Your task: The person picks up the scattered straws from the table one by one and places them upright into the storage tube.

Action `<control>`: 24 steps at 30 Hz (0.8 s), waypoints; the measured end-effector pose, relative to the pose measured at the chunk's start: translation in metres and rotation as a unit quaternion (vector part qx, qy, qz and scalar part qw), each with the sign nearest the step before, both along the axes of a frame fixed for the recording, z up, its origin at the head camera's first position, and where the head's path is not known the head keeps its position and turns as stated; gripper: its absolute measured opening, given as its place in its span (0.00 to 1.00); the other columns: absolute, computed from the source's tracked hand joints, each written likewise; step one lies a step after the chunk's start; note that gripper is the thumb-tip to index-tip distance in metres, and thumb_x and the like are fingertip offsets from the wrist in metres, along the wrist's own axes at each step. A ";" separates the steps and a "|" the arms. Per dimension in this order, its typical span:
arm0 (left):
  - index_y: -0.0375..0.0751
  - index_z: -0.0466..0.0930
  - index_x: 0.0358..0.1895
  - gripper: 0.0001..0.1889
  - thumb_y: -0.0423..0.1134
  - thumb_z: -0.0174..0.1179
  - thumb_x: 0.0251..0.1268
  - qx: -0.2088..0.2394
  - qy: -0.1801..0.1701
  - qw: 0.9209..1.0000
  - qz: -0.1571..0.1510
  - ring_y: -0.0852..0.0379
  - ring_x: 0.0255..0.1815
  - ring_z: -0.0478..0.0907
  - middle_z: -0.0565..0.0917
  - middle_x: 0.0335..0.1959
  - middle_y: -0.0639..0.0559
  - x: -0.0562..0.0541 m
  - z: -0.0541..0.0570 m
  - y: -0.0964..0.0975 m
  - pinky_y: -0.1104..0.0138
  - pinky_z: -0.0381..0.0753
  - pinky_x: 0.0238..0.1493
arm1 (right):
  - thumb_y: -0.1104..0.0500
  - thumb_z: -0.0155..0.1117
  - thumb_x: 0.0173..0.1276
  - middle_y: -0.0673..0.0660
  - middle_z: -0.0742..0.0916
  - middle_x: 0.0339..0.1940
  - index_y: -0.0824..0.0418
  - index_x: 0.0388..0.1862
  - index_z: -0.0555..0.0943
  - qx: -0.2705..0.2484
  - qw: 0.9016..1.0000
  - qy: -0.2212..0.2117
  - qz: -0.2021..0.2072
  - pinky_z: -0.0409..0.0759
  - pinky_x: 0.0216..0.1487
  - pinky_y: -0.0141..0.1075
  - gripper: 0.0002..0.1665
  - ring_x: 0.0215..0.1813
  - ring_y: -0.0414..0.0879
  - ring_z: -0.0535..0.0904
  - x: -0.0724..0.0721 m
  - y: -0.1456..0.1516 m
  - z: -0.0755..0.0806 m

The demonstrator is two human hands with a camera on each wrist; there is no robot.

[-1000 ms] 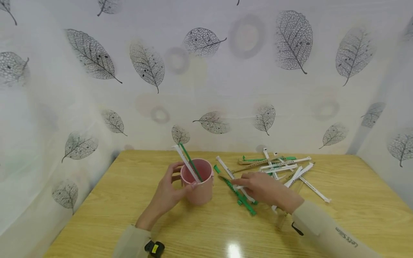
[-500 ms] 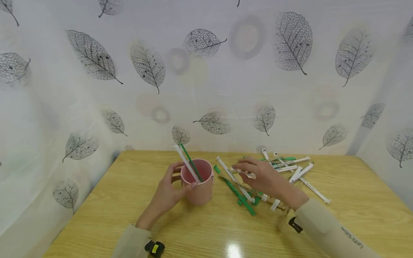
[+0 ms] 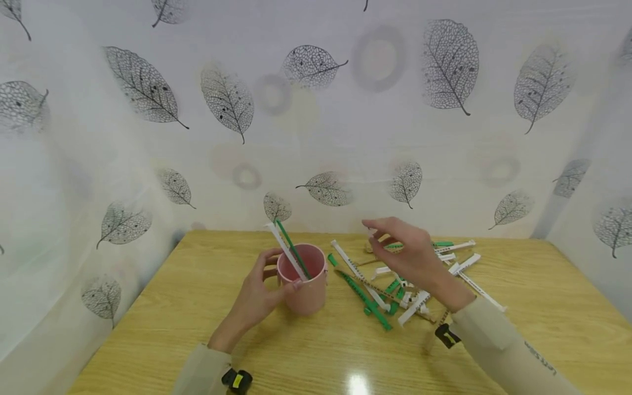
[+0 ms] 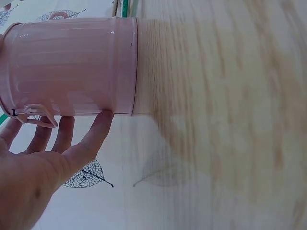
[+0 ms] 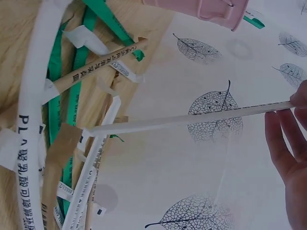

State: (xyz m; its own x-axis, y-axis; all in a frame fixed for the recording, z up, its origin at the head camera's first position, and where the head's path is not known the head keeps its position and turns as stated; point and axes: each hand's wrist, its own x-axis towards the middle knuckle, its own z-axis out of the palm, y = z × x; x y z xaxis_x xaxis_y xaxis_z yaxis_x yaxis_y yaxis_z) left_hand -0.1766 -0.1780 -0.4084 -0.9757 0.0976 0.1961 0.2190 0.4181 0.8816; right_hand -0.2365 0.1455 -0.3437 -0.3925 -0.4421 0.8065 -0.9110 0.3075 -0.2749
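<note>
Left hand [image 3: 259, 296]: fingers and thumb curled around a glossy pink cylindrical bucket [image 3: 306, 300]. One slender white straw [image 3: 283, 247] and one thin green straw [image 3: 295, 252] lean inside it, just beyond that grip. Right hand [image 3: 412, 252]: raised, pinching a slim white printed wrapped straw [image 5: 182, 121] near one end. Below this grip, green, white and brown wrapped straws [image 3: 367, 300] lie heaped on the yellow wood-grain table [image 3: 173, 296].

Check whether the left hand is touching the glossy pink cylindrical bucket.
Touching. The left wrist view shows the left hand holding the pink bucket, its fingers against the side.
</note>
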 end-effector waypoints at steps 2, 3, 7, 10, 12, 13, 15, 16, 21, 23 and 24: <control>0.57 0.64 0.72 0.38 0.48 0.72 0.61 -0.001 0.003 1.000 -0.001 0.40 0.66 0.76 0.73 0.70 0.45 0.000 0.000 0.000 0.52 0.83 0.63 | 0.82 0.70 0.53 0.62 0.88 0.47 0.66 0.57 0.83 -0.019 1.000 0.004 -0.003 0.88 0.37 0.27 0.31 0.38 0.48 0.88 -0.001 -0.002 0.004; 0.57 0.64 0.72 0.38 0.48 0.73 0.61 -0.001 0.005 1.000 -0.001 0.41 0.67 0.76 0.73 0.71 0.45 0.000 0.000 0.000 0.52 0.83 0.64 | 0.82 0.70 0.53 0.62 0.87 0.48 0.66 0.56 0.83 -0.028 1.000 0.006 -0.007 0.88 0.37 0.27 0.31 0.37 0.48 0.87 -0.001 -0.003 0.006; 0.57 0.64 0.73 0.38 0.48 0.73 0.61 -0.001 0.001 1.000 0.001 0.40 0.66 0.76 0.72 0.71 0.45 0.000 -0.001 -0.001 0.52 0.83 0.63 | 0.81 0.71 0.53 0.63 0.85 0.50 0.66 0.56 0.84 -0.052 0.998 0.016 -0.020 0.88 0.36 0.29 0.29 0.37 0.48 0.87 -0.002 -0.007 0.013; 0.58 0.63 0.73 0.38 0.49 0.73 0.61 0.000 -0.007 1.000 0.003 0.39 0.67 0.76 0.72 0.71 0.45 0.001 -0.001 -0.001 0.51 0.84 0.63 | 0.79 0.70 0.56 0.62 0.86 0.50 0.66 0.58 0.83 -0.056 0.998 0.022 -0.021 0.88 0.38 0.29 0.29 0.39 0.49 0.87 -0.003 -0.011 0.018; 0.58 0.63 0.73 0.38 0.49 0.73 0.61 0.001 -0.011 1.000 0.003 0.39 0.67 0.76 0.72 0.71 0.45 0.001 -0.001 -0.001 0.51 0.84 0.62 | 0.80 0.69 0.56 0.62 0.87 0.49 0.66 0.59 0.83 -0.060 0.998 0.028 -0.019 0.88 0.38 0.29 0.30 0.40 0.50 0.87 -0.004 -0.014 0.021; 0.59 0.63 0.73 0.38 0.49 0.73 0.61 0.001 -0.012 1.000 0.002 0.39 0.67 0.76 0.73 0.71 0.45 0.001 -0.001 -0.001 0.51 0.84 0.62 | 0.80 0.69 0.57 0.62 0.88 0.49 0.66 0.59 0.83 -0.061 0.998 0.029 -0.018 0.88 0.39 0.29 0.30 0.40 0.50 0.88 -0.004 -0.015 0.022; 0.59 0.63 0.73 0.38 0.49 0.72 0.61 0.001 -0.012 1.000 0.001 0.39 0.67 0.76 0.73 0.70 0.45 0.001 -0.001 -0.001 0.51 0.84 0.62 | 0.79 0.68 0.58 0.61 0.88 0.50 0.65 0.60 0.82 -0.061 0.998 0.029 -0.016 0.88 0.40 0.28 0.29 0.41 0.49 0.88 -0.005 -0.018 0.025; 0.59 0.63 0.73 0.38 0.49 0.72 0.62 0.002 -0.010 1.000 0.000 0.39 0.67 0.76 0.73 0.70 0.45 0.001 -0.001 -0.001 0.51 0.84 0.62 | 0.79 0.68 0.59 0.61 0.89 0.50 0.65 0.60 0.82 -0.063 0.997 0.029 -0.016 0.88 0.41 0.28 0.29 0.41 0.49 0.88 -0.006 -0.019 0.026; 0.58 0.63 0.73 0.37 0.48 0.72 0.62 0.002 -0.002 1.000 -0.002 0.39 0.67 0.76 0.72 0.71 0.45 0.000 -0.001 -0.001 0.51 0.84 0.63 | 0.78 0.68 0.59 0.61 0.89 0.50 0.66 0.57 0.83 -0.076 0.997 0.029 -0.011 0.89 0.40 0.28 0.26 0.41 0.50 0.89 -0.010 -0.028 0.035; 0.58 0.63 0.73 0.37 0.48 0.72 0.62 0.002 -0.003 1.000 -0.003 0.39 0.67 0.76 0.73 0.70 0.45 0.000 -0.001 -0.001 0.50 0.84 0.62 | 0.77 0.68 0.60 0.62 0.89 0.50 0.66 0.57 0.83 -0.080 0.996 0.028 -0.004 0.89 0.40 0.28 0.25 0.41 0.51 0.89 -0.011 -0.032 0.039; 0.58 0.63 0.73 0.37 0.48 0.72 0.62 0.002 -0.004 1.000 -0.003 0.39 0.67 0.76 0.73 0.70 0.45 -0.001 -0.001 -0.002 0.50 0.84 0.62 | 0.77 0.68 0.60 0.62 0.89 0.50 0.66 0.57 0.83 -0.081 0.996 0.028 0.002 0.89 0.40 0.28 0.25 0.41 0.51 0.89 -0.012 -0.035 0.041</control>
